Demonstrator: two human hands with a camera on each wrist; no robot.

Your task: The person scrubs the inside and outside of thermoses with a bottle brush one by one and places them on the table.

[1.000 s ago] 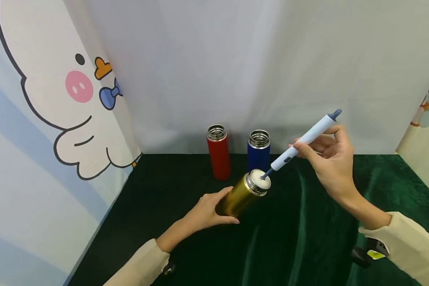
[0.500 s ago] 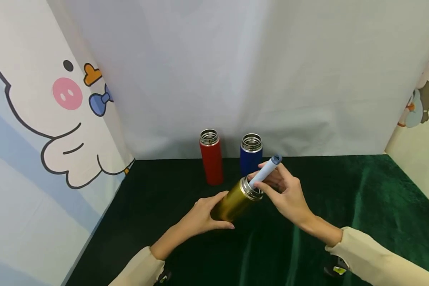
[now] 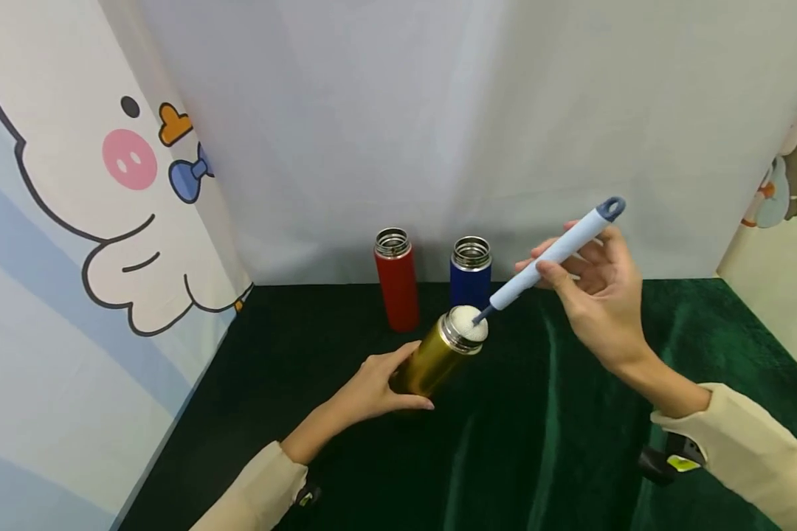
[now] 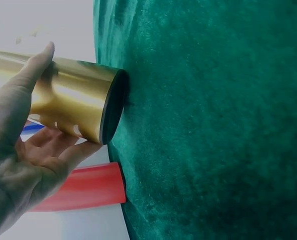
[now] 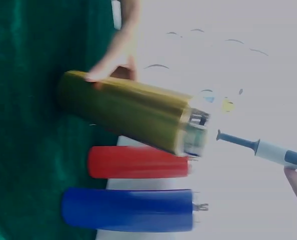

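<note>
A gold flask [image 3: 430, 361] with a bare steel neck tilts to the right over the cloth. My left hand [image 3: 370, 389] grips its lower body, thumb on the near side; in the left wrist view the fingers curl around beneath the gold flask [image 4: 78, 100]. My right hand [image 3: 601, 306] pinches the light-blue handle of a bottle brush [image 3: 547, 257], held slanting up to the right. Its white sponge head [image 3: 466, 321] fills the flask's mouth, most of it hidden inside. In the right wrist view the bottle brush [image 5: 273, 151] shows its dark stem, the sponge washed out against the wall.
An uncapped red flask [image 3: 397, 291] and an uncapped blue flask [image 3: 470, 284] stand upright behind the gold one, near the back edge. Dark green cloth [image 3: 505, 457] covers the table. A pale curtain [image 3: 372, 110] rises behind it, with a cartoon-printed sheet [image 3: 53, 310] at left.
The right hand pushed the brush down into the gold flask, then drew it back up and right until the sponge shows at the mouth. The left hand keeps its grip on the flask.
</note>
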